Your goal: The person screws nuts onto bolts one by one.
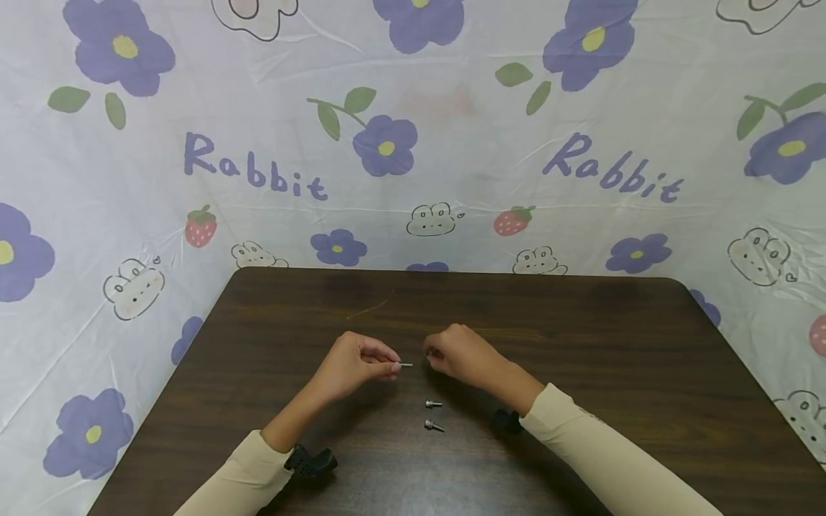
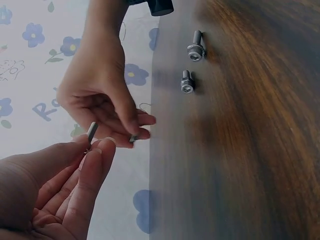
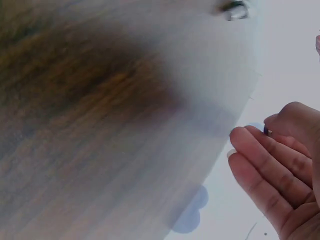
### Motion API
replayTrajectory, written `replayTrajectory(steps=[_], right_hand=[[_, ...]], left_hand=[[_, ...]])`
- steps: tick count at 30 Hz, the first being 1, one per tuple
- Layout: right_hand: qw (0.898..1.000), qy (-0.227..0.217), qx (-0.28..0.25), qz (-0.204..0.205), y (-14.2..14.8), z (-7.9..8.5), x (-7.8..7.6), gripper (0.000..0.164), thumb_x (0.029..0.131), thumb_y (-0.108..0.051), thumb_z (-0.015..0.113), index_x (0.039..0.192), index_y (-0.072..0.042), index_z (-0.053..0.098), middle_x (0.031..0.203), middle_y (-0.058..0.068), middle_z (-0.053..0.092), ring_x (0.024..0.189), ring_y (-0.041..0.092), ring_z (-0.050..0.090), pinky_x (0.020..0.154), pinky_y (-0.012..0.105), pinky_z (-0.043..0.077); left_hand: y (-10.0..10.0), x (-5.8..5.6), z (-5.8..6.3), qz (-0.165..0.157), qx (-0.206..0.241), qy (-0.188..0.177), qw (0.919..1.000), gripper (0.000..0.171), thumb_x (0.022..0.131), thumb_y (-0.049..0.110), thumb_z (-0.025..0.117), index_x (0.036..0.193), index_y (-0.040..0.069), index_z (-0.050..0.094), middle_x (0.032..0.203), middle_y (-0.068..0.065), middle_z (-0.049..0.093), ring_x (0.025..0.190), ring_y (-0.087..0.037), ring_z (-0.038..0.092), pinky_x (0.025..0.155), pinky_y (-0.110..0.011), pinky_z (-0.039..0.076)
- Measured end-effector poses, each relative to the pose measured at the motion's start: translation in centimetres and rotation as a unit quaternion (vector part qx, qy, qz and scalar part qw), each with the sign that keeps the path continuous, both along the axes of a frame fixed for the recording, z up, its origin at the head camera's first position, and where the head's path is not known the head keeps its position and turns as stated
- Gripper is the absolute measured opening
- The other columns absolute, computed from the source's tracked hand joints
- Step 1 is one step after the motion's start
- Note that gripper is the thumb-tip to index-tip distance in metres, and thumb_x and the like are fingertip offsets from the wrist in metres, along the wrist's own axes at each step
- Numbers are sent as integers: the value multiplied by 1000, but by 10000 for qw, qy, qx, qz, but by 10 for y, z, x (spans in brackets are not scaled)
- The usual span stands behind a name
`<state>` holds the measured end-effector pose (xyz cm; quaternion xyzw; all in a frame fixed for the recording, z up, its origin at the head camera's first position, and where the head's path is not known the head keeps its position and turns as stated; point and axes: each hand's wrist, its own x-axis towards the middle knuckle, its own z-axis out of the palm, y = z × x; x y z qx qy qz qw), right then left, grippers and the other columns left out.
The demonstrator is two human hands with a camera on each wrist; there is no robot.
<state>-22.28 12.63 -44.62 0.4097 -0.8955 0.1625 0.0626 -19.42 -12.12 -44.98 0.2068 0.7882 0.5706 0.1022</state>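
My left hand (image 1: 356, 367) pinches a bolt between thumb and fingertips; its bare shank (image 1: 406, 365) points right, and the head is hidden by the fingers. A short gap away, my right hand (image 1: 459, 354) pinches a small metal piece (image 2: 133, 138) between thumb and forefinger. That piece shows as a thin dark edge in the right wrist view, too small to tell its kind. Nearer the front lie two socket-head bolts on the tabletop: a smaller bolt (image 2: 187, 82) and a larger bolt (image 2: 196, 47), each with rings round its shank below the head.
The brown wood-grain table (image 1: 581, 322) reaches back to a white cloth (image 1: 464, 172) printed with flowers and rabbits. A thin light strand (image 1: 371, 309) lies near the table's far side. Dark wrist-worn devices (image 1: 312, 462) hang by both sleeves.
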Motion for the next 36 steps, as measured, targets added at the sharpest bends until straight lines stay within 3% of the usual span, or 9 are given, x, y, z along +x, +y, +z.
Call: replayTrajectory(steps=[8,17,25,31,36], right_hand=[[9949,165,-992,-21,9,13,9,14,87,3,75,100,0,76,91,8,75,76,13,70,68,25,59],[9846,182,-1729,-206,20,33,26,15,85,2,80,99,-3,75,89,5,74,73,10,66,64,26,59],[9818,-53,-1868,-335,26,50,43,14,86,0,80,98,-4,77,91,4,76,74,8,69,66,27,61],[9815,72,-1905,-196,26,58,53,14,85,0,80,98,-3,76,90,4,76,72,9,69,64,28,61],[9810,160,-1929,-137,25,62,58,15,84,2,81,98,-3,76,90,5,76,73,9,69,64,30,61]], left_hand=[[5,0,5,-138,282,94,9995,7,91,3,76,95,-2,77,89,-15,76,83,-37,75,76,-49,62],[16,4,19,-97,496,356,9981,9,91,6,76,99,1,78,91,-12,77,83,-32,76,77,-50,61],[27,10,33,-97,991,481,9939,13,91,7,77,101,0,77,94,-13,76,84,-33,76,77,-47,61],[36,16,40,-79,1150,609,9915,15,91,8,77,101,-2,77,94,-12,76,84,-36,75,75,-42,63],[42,18,41,-68,1180,692,9906,13,90,8,78,100,0,78,91,-11,77,84,-41,74,76,-49,61]])
